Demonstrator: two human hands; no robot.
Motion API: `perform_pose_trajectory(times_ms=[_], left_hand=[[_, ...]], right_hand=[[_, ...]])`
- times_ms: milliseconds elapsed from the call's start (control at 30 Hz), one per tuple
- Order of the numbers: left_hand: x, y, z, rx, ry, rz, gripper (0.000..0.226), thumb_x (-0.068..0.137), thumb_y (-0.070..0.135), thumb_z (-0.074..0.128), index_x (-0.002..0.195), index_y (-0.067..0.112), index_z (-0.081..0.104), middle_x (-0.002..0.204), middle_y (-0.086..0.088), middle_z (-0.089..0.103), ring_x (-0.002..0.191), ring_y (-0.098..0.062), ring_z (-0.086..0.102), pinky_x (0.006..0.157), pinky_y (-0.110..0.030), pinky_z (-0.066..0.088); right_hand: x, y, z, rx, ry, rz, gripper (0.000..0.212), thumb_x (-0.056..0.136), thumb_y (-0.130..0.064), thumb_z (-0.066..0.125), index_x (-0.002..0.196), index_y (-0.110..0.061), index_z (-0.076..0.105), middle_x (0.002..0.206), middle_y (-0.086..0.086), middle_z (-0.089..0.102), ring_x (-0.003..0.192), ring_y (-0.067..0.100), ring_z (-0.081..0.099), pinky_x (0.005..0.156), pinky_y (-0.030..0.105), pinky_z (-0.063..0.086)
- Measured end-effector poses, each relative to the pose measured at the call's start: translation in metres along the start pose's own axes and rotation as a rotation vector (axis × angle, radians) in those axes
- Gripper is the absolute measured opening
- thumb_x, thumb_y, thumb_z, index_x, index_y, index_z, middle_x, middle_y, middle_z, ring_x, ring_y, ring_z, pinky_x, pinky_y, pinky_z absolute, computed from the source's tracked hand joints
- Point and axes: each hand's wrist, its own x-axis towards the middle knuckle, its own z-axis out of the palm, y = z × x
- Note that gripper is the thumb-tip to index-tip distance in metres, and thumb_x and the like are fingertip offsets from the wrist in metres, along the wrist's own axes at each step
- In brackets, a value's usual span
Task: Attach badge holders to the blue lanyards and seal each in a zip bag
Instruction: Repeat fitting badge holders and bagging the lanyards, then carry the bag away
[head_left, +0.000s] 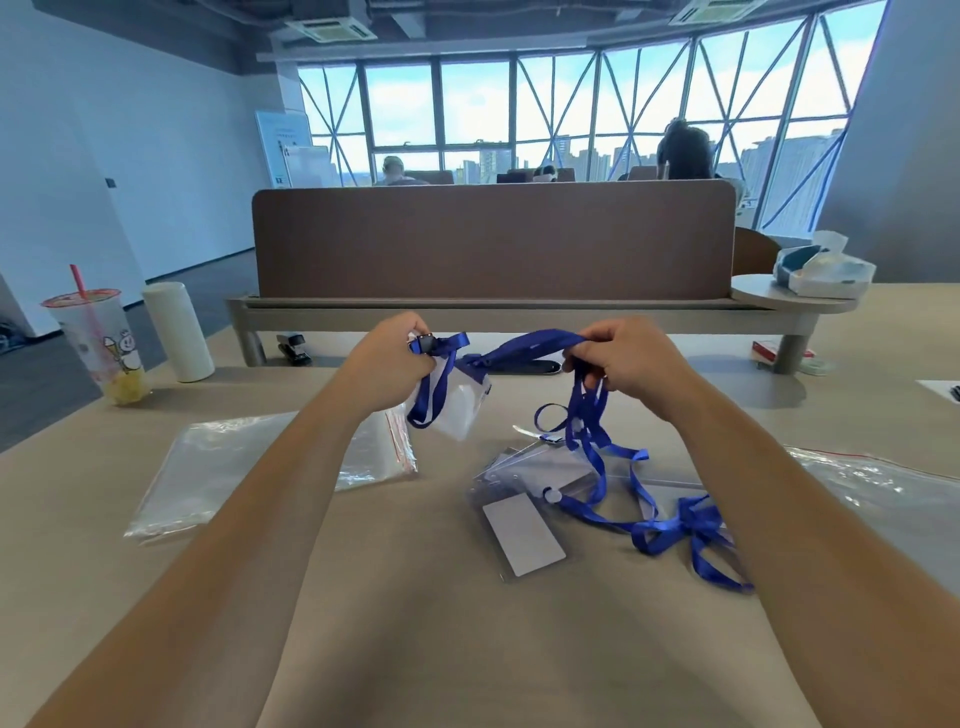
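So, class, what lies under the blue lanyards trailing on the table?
Beneath the blue lanyards lies a pile of clear badge holders, one holding a white card, on the table. Overlap and ribbon hide how many holders there are.

- Your left hand (387, 364) hides most of the small black plastic clip (423, 342).
- Your right hand (631, 358) covers part of the blue ribbon lanyard (524, 348).
- The right edge cuts off the clear plastic zip bag (883, 483).
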Motion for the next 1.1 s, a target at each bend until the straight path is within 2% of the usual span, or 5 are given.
perform_pose_trajectory(times_ms=[233, 400, 600, 867, 1100], left_hand=[[-0.003, 0.007, 0.010, 0.004, 0.018, 0.071, 0.006, 0.095, 0.004, 0.052, 0.101, 0.007, 0.054, 0.097, -0.017, 0.063, 0.078, -0.024, 0.052, 0.060, -0.023, 0.038], [-0.008, 0.013, 0.017, -0.002, -0.053, 0.179, 0.009, 0.098, 0.010, 0.054, 0.103, 0.017, 0.052, 0.091, -0.001, 0.062, 0.070, -0.013, 0.055, 0.056, -0.014, 0.039], [-0.010, 0.021, 0.017, 0.045, -0.126, 0.237, 0.010, 0.099, 0.010, 0.052, 0.098, 0.020, 0.051, 0.080, 0.005, 0.059, 0.063, -0.014, 0.056, 0.051, -0.011, 0.038], [-0.010, 0.020, 0.012, 0.038, -0.134, 0.257, 0.012, 0.097, 0.008, 0.054, 0.095, 0.019, 0.052, 0.083, -0.001, 0.062, 0.068, -0.017, 0.056, 0.056, -0.020, 0.045], [-0.004, 0.025, 0.014, -0.128, -0.030, 0.123, 0.011, 0.094, 0.012, 0.059, 0.103, 0.014, 0.054, 0.080, -0.001, 0.057, 0.066, -0.016, 0.049, 0.057, -0.025, 0.040]], right_hand=[[-0.005, 0.003, -0.006, -0.438, -0.286, 0.160, 0.015, 0.088, -0.020, 0.068, 0.095, -0.007, 0.074, 0.078, 0.008, 0.072, 0.063, 0.014, 0.062, 0.058, 0.023, 0.047], [-0.011, -0.004, 0.009, -0.418, -0.385, 0.106, 0.060, 0.083, -0.037, 0.075, 0.135, -0.017, 0.054, 0.125, 0.001, 0.064, 0.074, 0.014, 0.067, 0.071, 0.028, 0.054], [-0.009, -0.013, 0.039, -0.269, -0.409, 0.022, 0.076, 0.084, -0.010, 0.073, 0.149, -0.023, 0.035, 0.148, -0.002, 0.044, 0.062, 0.014, 0.067, 0.054, 0.021, 0.051], [-0.012, -0.007, 0.050, -0.254, -0.378, -0.009, 0.018, 0.086, -0.009, 0.068, 0.104, -0.009, 0.069, 0.080, 0.008, 0.073, 0.049, 0.012, 0.059, 0.057, 0.026, 0.051], [-0.010, -0.004, 0.037, -0.183, -0.153, 0.070, 0.007, 0.091, -0.010, 0.063, 0.096, -0.014, 0.066, 0.078, 0.003, 0.073, 0.050, 0.009, 0.062, 0.045, 0.014, 0.039]])
